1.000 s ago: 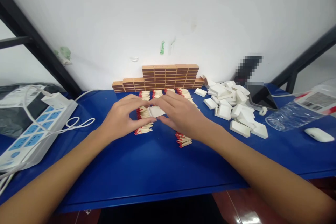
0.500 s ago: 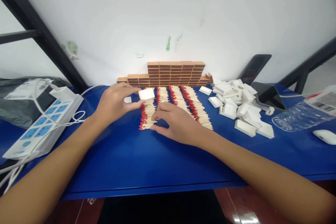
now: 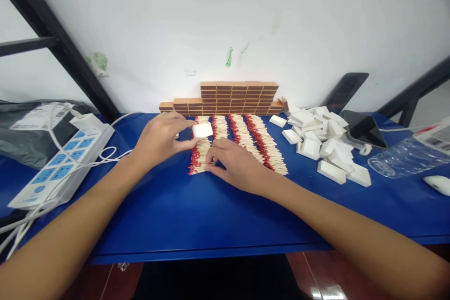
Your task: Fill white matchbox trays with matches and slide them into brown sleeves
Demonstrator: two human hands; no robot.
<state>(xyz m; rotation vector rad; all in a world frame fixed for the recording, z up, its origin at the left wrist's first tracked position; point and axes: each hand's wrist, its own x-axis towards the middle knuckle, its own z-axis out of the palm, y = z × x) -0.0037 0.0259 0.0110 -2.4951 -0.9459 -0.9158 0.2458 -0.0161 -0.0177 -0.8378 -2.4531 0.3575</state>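
Note:
Between thumb and fingers my left hand (image 3: 164,136) holds a small white tray (image 3: 203,130) above the leftmost row of matches (image 3: 200,152). My right hand (image 3: 235,164) is pinched at the right edge of that row, low down; its fingertips touch matchsticks, and their grip is partly hidden. Several rows of red-tipped matches lie side by side, with another row (image 3: 265,143) at the far right. Behind them brown matchboxes (image 3: 239,98) are stacked against the wall.
White trays (image 3: 316,136) are heaped on the blue table (image 3: 197,220) at right, near a dark phone (image 3: 363,129), a clear plastic bottle (image 3: 404,154) and a white mouse (image 3: 438,183). A power strip (image 3: 59,166) with cables lies left, beside a dark bag (image 3: 24,136).
My left hand has moved slightly right with the white tray, nearer my right hand. The fingers of my right hand have drawn closer together at the matches. The view has shifted a little.

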